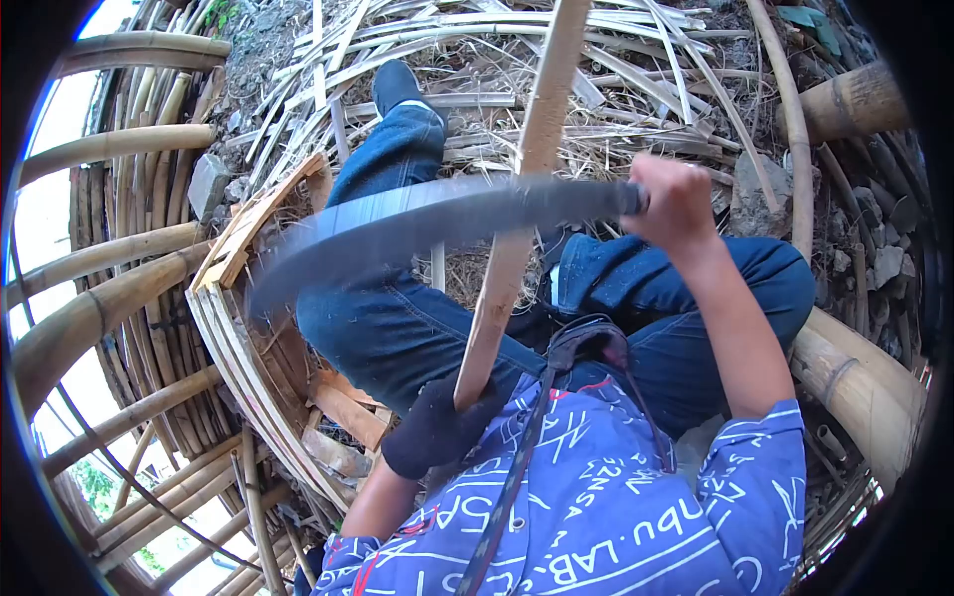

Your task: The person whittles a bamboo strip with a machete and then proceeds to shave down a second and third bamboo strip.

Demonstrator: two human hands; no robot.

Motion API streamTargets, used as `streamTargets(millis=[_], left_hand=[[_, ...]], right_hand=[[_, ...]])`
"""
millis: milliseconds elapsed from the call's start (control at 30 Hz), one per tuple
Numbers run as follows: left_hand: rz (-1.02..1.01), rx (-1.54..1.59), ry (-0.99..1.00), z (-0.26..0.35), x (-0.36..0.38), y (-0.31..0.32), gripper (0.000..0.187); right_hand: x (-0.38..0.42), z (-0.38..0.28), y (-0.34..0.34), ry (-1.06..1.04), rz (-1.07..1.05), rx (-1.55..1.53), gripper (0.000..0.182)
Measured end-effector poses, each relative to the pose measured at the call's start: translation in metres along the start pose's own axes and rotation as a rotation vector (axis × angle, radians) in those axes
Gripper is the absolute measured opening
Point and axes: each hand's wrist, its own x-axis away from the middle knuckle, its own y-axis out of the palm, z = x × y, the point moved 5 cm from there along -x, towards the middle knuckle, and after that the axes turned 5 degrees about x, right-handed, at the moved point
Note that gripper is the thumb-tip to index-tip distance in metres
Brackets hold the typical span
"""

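In my right hand (678, 202), bare and closed, is the dark handle of a machete (397, 223). The long curved blade points left, smeared by motion, and crosses in front of a flat bamboo strip (494, 298). My left hand (437, 432), in a black glove, grips the lower end of that strip close to my shirt. From there the strip rises past my knees, leaning slightly right, and runs out of the top of the view.
Split bamboo strips (477, 40) litter the ground ahead. A wooden crate-like frame (224, 328) stands at my left knee, near a bamboo pole structure (109, 308). Thick bamboo (860, 387) and rocks (889, 266) lie to the right. A stone (207, 186) sits at the upper left.
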Motion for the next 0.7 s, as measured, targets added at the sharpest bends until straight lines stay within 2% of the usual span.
streamTargets(millis=[33,67,167,233,300,333,367,433,500,567,600,633,700], left_hand=[[0.002,0.006,-0.075,0.000,-0.001,-0.003,0.018],[0.000,0.007,-0.142,0.000,-0.002,-0.006,0.018],[0.025,0.044,-0.050,-0.013,-0.003,-0.010,0.019],[0.015,0.091,-0.079,-0.023,-0.001,-0.008,0.022],[-0.009,-0.126,-0.053,-0.028,0.004,-0.006,0.024],[-0.009,-0.174,-0.094,-0.028,0.005,-0.009,0.025],[-0.001,-0.173,-0.096,-0.031,0.006,-0.010,0.025],[0.010,-0.053,-0.134,-0.036,-0.003,-0.011,0.025],[0.010,-0.068,-0.156,-0.036,-0.002,-0.009,0.025],[0.008,-0.058,-0.069,-0.042,-0.002,-0.005,0.013],[-0.015,-0.121,-0.047,-0.039,-0.002,-0.005,0.015],[-0.008,-0.120,-0.060,-0.042,0.000,-0.007,0.015],[-0.043,-0.133,-0.144,-0.046,-0.002,-0.008,0.014]], right_hand=[[-0.002,0.012,0.009,0.109,-0.037,0.073,0.015],[0.001,0.010,0.013,0.094,-0.041,0.062,0.015],[0.014,-0.014,0.014,0.033,-0.053,-0.031,0.014],[0.011,-0.018,0.006,0.013,-0.104,-0.053,0.014],[0.000,-0.003,0.006,-0.024,-0.011,0.012,0.015],[-0.005,0.009,0.010,0.104,-0.085,0.050,0.016],[-0.006,0.015,0.018,0.130,-0.046,0.072,0.016],[0.002,0.002,0.023,0.052,-0.085,0.049,0.014],[0.005,-0.002,0.019,0.052,-0.118,0.005,0.015],[0.000,-0.001,0.012,-0.015,-0.053,0.037,0.016],[-0.005,0.009,0.011,0.003,-0.037,0.045,0.016],[-0.010,0.022,0.017,0.144,-0.089,0.101,0.015],[-0.016,0.030,0.017,0.228,0.009,0.153,0.013]])
